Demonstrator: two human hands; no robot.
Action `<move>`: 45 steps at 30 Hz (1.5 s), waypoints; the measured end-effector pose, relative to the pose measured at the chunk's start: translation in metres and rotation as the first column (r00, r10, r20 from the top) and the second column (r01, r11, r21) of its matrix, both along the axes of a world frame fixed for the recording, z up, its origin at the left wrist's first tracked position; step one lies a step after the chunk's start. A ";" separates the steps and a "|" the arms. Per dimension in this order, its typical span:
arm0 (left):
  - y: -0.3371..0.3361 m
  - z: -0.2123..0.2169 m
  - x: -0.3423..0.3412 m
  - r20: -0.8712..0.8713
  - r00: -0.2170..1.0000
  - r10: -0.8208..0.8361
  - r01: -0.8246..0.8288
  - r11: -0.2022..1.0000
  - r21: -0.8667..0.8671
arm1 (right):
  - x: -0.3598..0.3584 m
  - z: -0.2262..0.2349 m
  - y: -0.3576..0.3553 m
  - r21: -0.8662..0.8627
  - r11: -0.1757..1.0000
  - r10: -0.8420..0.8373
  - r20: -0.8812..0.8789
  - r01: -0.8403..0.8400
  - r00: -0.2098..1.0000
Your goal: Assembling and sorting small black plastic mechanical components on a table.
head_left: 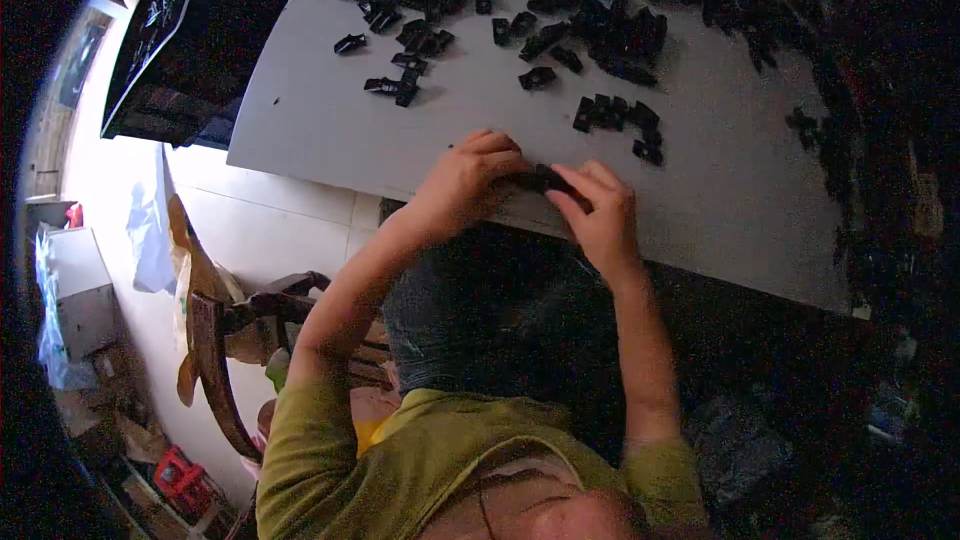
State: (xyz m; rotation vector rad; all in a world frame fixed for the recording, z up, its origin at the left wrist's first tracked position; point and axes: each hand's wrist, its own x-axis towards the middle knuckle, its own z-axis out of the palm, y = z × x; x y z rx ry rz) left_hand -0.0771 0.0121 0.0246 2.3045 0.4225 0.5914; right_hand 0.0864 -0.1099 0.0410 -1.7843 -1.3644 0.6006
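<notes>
Close to the table's near edge, my two hands meet over a small black part (541,178) that looks like plastic. My left hand (475,172) has its fingers curled on the left end of it. On the right end, my right hand (598,202) pinches it between thumb and fingers. Much of the part is hidden by my fingers, and its exact kind cannot be made out. Just beyond my right hand lies a short row of similar black pieces (615,114), with another black piece (648,150) by its right end.
A grey-white table (720,210) carries a large heap of black parts (620,35) at the back. A smaller cluster (405,78) lies left of centre. A black crate (190,50) stands off the table's left side. A wooden chair (215,360) is at lower left.
</notes>
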 end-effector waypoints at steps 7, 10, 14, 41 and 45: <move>0.009 -0.002 0.002 0.069 0.995 -0.072 0.076 0.995 -0.059 | 0.015 0.024 -0.011 -0.060 0.984 0.177 0.416 -0.168 0.892; 0.008 0.006 0.004 0.020 0.995 -0.100 0.102 0.989 -0.105 | 0.015 0.019 -0.011 -0.053 0.980 0.197 0.412 -0.193 0.890; 0.009 -0.001 0.005 0.025 0.996 -0.082 0.083 0.994 -0.072 | 0.011 0.009 -0.008 0.019 0.988 0.136 0.389 -0.156 0.911; 0.043 -0.001 0.018 -0.040 0.930 0.366 -0.367 0.912 -0.184 | 0.024 -0.007 0.004 0.175 0.973 -0.170 0.097 0.151 0.981; 0.023 0.004 0.004 -0.055 0.977 0.208 -0.214 0.969 -0.124 | 0.019 0.004 -0.012 0.049 0.983 -0.181 0.320 0.174 0.930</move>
